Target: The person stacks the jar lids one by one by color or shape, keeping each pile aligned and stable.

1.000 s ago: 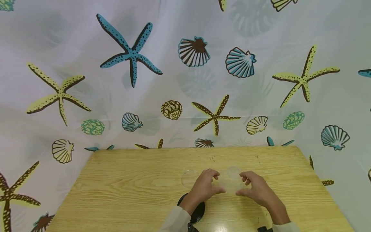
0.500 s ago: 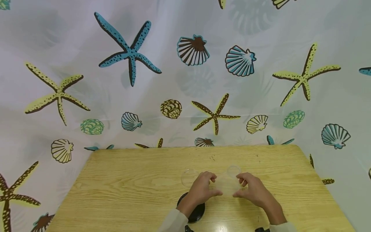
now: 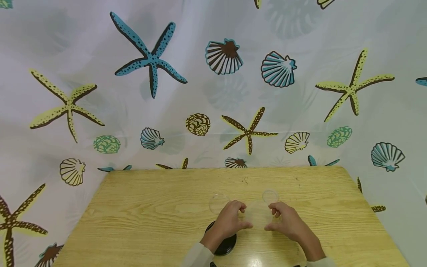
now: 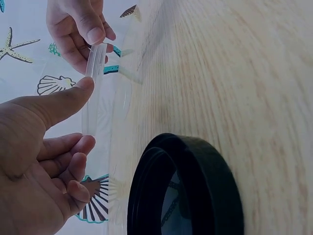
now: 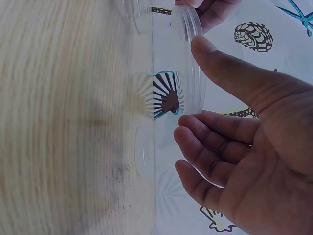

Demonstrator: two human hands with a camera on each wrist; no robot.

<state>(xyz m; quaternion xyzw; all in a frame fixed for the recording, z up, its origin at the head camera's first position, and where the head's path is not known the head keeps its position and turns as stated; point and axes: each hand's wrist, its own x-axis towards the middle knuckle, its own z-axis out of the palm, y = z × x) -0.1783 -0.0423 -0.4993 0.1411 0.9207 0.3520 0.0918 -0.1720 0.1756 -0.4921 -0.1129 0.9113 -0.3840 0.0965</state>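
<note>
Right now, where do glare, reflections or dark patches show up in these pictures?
Head view: a glare patch on the table near the bottom edge, with the held clear disc barely visible; left wrist view: the black ring very dark; right wrist view: the shell print reflected faintly in the table.

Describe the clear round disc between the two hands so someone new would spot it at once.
Over the yellowish wooden table, a bare left hand and right hand face each other. They hold the clear, thin, round disc by its edges. Unlike the two transparent round pieces behind it, it is held off the table.
</note>
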